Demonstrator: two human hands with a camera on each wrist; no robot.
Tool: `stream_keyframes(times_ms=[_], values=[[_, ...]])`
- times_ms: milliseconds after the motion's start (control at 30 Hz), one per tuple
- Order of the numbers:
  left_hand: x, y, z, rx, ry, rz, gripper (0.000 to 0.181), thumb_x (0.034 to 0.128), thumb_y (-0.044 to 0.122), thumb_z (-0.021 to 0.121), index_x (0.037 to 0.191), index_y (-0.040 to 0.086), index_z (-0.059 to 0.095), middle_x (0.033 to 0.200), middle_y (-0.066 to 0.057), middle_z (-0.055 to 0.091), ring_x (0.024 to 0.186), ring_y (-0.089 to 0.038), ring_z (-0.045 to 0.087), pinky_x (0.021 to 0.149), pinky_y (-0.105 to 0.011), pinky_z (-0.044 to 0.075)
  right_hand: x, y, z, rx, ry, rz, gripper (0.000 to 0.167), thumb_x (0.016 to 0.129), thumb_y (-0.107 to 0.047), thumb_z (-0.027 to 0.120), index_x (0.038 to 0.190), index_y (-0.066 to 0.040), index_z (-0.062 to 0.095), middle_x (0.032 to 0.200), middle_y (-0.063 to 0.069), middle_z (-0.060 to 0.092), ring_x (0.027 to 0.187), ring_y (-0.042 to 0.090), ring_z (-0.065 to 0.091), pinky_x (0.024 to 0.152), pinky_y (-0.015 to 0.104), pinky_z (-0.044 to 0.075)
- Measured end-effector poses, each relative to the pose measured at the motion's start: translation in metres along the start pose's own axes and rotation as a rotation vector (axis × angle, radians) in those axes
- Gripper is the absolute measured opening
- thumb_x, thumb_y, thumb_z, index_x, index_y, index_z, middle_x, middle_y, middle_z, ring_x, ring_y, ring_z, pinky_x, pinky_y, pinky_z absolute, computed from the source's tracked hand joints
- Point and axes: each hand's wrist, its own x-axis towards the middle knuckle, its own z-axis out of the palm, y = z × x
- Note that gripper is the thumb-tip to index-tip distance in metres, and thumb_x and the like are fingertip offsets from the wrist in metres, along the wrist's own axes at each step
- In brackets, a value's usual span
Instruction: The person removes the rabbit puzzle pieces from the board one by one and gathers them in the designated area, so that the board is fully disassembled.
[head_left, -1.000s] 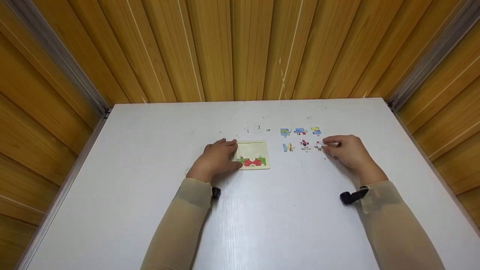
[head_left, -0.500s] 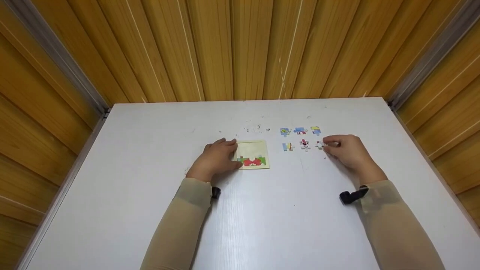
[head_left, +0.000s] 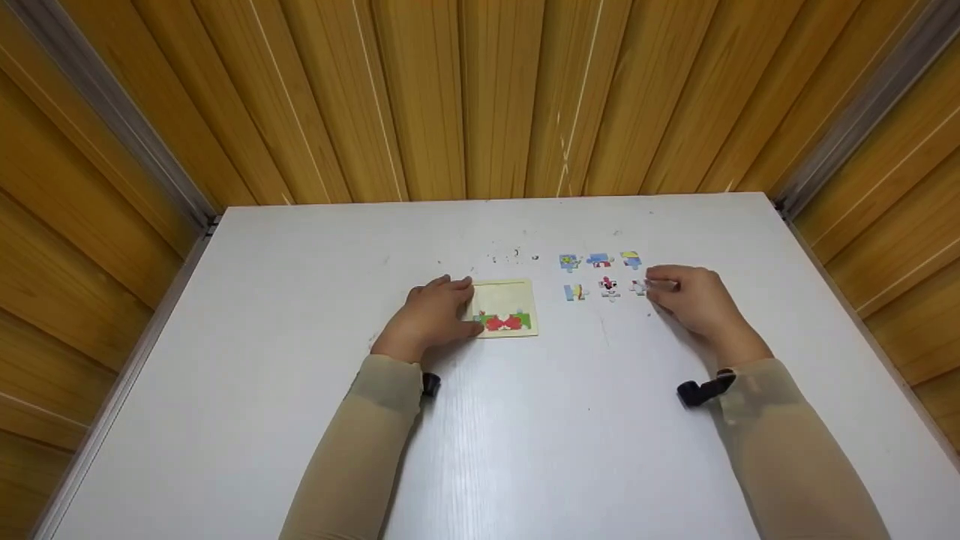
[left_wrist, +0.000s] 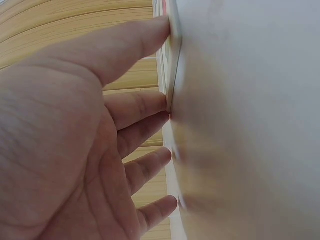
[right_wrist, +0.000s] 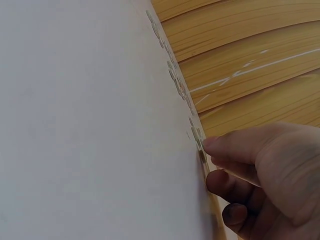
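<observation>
A cream puzzle tray (head_left: 504, 295) lies on the table, with red and green pieces (head_left: 504, 322) filling its lower edge. My left hand (head_left: 431, 315) rests on the tray's left side, thumb at the lower corner and index finger near the top. In the left wrist view its fingers are fairly straight, touching the tray edge (left_wrist: 175, 60). Thumb and fingers of my right hand (head_left: 694, 300) pinch the right end of a pale puzzle piece (head_left: 638, 287), partly hidden by the fingertips. In the right wrist view that thumb (right_wrist: 220, 145) meets the piece's edge.
Loose puzzle pieces lie right of the tray: a blue one with yellow (head_left: 569, 262), a blue-red one (head_left: 599, 259), a yellow-blue one (head_left: 631, 259), a striped one (head_left: 576, 292) and a red-black-white one (head_left: 609, 287). Small dark marks (head_left: 516, 253) dot the white table behind the tray.
The piece at my right fingertips has turned slightly, and the right index finger has shifted a little. My left hand and the tray have stayed in place.
</observation>
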Motion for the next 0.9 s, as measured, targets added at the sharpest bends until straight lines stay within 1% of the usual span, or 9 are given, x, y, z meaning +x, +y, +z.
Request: stream_keyframes(times_ms=[67, 133, 233, 300, 400, 467, 633, 733, 900], values=[[0.0, 0.0, 0.0, 0.0, -0.003, -0.006, 0.082, 0.1042, 0.044, 0.082, 0.173, 0.014, 0.048, 0.183, 0.0, 0.043, 0.177, -0.033, 0.028, 0.143, -0.061, 0.025, -0.001, -0.002, 0.0, 0.004, 0.011, 0.006, 0.046, 0.111, -0.022, 0.07, 0.154, -0.006, 0.069, 0.164, 0.025, 0.062, 0.139, 0.043, 0.064, 0.12, 0.06, 0.053], [0.0, 0.0, 0.0, -0.002, -0.001, -0.012, 0.082, 0.1039, 0.044, 0.082, 0.173, 0.015, 0.048, 0.183, 0.0, 0.043, 0.177, -0.033, 0.028, 0.143, -0.061, 0.024, -0.001, -0.005, 0.001, 0.024, 0.013, 0.026, 0.046, 0.111, -0.025, 0.07, 0.154, -0.008, 0.069, 0.155, 0.025, 0.067, 0.12, 0.037, 0.069, 0.103, 0.05, 0.061], [0.0, 0.0, 0.0, -0.008, 0.007, -0.018, 0.082, 0.1036, 0.045, 0.082, 0.172, 0.015, 0.049, 0.183, 0.0, 0.044, 0.177, -0.033, 0.028, 0.144, -0.06, 0.024, -0.002, -0.013, 0.001, 0.055, 0.017, 0.044, 0.044, 0.113, -0.03, 0.069, 0.153, -0.012, 0.07, 0.135, 0.02, 0.072, 0.097, 0.027, 0.068, 0.077, 0.033, 0.058], [-0.001, 0.0, 0.0, -0.016, 0.012, -0.02, 0.081, 0.1034, 0.044, 0.082, 0.172, 0.014, 0.05, 0.183, 0.0, 0.044, 0.177, -0.032, 0.028, 0.144, -0.059, 0.024, -0.004, -0.02, 0.003, 0.078, 0.026, 0.035, 0.042, 0.113, -0.032, 0.069, 0.151, -0.014, 0.071, 0.121, 0.017, 0.073, 0.088, 0.024, 0.067, 0.068, 0.027, 0.054], [0.0, 0.002, 0.002, -0.028, 0.012, -0.017, 0.081, 0.1026, 0.043, 0.083, 0.171, 0.014, 0.051, 0.183, 0.001, 0.044, 0.177, -0.032, 0.028, 0.145, -0.058, 0.023, -0.005, -0.031, 0.007, 0.08, 0.056, -0.019, 0.038, 0.113, -0.032, 0.07, 0.146, -0.013, 0.075, 0.11, 0.016, 0.074, 0.084, 0.02, 0.065, 0.067, 0.025, 0.051], [0.001, 0.003, 0.003, -0.036, 0.01, -0.013, 0.082, 0.1015, 0.043, 0.085, 0.171, 0.015, 0.051, 0.183, 0.002, 0.044, 0.177, -0.031, 0.028, 0.145, -0.058, 0.022, -0.007, -0.041, 0.011, 0.09, 0.062, -0.055, 0.036, 0.113, -0.03, 0.07, 0.143, -0.011, 0.077, 0.11, 0.016, 0.076, 0.084, 0.019, 0.065, 0.069, 0.024, 0.051], [0.004, 0.006, 0.005, -0.043, 0.011, -0.004, 0.085, 0.0983, 0.044, 0.087, 0.17, 0.016, 0.053, 0.182, 0.002, 0.045, 0.177, -0.031, 0.028, 0.145, -0.057, 0.022, -0.009, -0.073, 0.024, 0.132, 0.026, -0.145, 0.034, 0.113, -0.031, 0.071, 0.138, -0.009, 0.079, 0.119, 0.016, 0.077, 0.088, 0.018, 0.066, 0.074, 0.022, 0.051], [0.006, 0.006, 0.007, -0.044, 0.012, 0.001, 0.085, 0.0973, 0.044, 0.088, 0.17, 0.017, 0.053, 0.182, 0.002, 0.045, 0.177, -0.031, 0.029, 0.145, -0.057, 0.023, -0.008, -0.093, 0.032, 0.171, 0.014, -0.19, 0.033, 0.113, -0.031, 0.071, 0.136, -0.008, 0.08, 0.116, 0.018, 0.077, 0.088, 0.02, 0.066, 0.071, 0.023, 0.051], [0.008, 0.004, 0.007, -0.036, 0.016, 0.012, 0.086, 0.0967, 0.044, 0.089, 0.17, 0.015, 0.054, 0.182, 0.0, 0.046, 0.176, -0.032, 0.03, 0.144, -0.056, 0.024, -0.004, -0.125, 0.048, 0.253, -0.02, -0.22, 0.027, 0.112, -0.027, 0.071, 0.132, -0.012, 0.082, 0.113, 0.023, 0.077, 0.087, 0.027, 0.067, 0.069, 0.025, 0.048]])
